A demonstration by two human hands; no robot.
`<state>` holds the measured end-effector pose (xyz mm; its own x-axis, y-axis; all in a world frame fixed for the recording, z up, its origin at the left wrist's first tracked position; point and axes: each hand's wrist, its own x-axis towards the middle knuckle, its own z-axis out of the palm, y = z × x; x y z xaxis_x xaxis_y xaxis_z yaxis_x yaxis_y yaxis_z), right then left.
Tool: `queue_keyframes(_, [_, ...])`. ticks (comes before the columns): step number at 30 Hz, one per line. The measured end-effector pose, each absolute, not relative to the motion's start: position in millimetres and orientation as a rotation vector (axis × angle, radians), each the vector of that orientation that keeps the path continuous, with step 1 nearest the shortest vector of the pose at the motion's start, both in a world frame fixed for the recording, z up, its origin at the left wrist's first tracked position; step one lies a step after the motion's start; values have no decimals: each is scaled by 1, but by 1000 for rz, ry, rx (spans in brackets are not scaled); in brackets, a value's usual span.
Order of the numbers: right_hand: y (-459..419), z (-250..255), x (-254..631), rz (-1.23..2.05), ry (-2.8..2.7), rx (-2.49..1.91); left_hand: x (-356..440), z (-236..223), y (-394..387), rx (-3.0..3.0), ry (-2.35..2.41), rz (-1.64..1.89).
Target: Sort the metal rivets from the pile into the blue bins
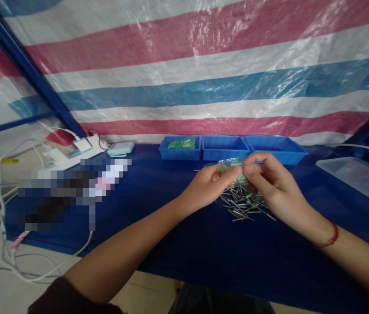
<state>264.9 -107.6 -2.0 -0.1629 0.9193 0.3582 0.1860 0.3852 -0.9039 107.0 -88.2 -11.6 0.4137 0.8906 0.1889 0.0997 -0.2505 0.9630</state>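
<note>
Left hand [208,185]: fingers curled, thumb pressed down, pinching the near-left part of a small clear bag [231,166] with greenish contents. Right hand [271,181]: thumb and index closed together on the bag's right side, other fingers bent in. Exact contents unclear, fingers cover part. Bag is held up between both hands, just above a loose pile of nails [240,205], silvery, pointing every way.

Left to right. Far left: blue frame post [30,74] slanting, white cables [1,213] looping down past the table edge, yellow tag [8,161] on one. Power strip [97,144] with white plugs, red item [60,137] behind it. Pixelated patch [63,192] on the table's left side, things there not readable. Pale blue case [121,149] just right of the strip.

Next, three blue bins in a row at the back of the blue table [158,244]: left bin [180,156] holds green packets [181,143], then middle bin [225,153], then right bin [277,151], behind the right hand. Nails lie in front of the bins, some green stuff among them, partly hidden by the right hand. Red cord bracelet [330,237] on right wrist. Far right: clear plastic lid [357,176], flat on the table. Striped sheet [204,96], red, white and blue, hangs behind everything.
</note>
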Motion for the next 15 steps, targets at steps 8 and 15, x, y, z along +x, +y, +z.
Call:
queue_keyframes(8, [-107,-4,262,822,-1734,-994,107,-13,-87,1621,781,1069])
queue_keyframes(15, [-98,10,261,543,-1740,-1043,97,-13,-89,2132,1104,1029])
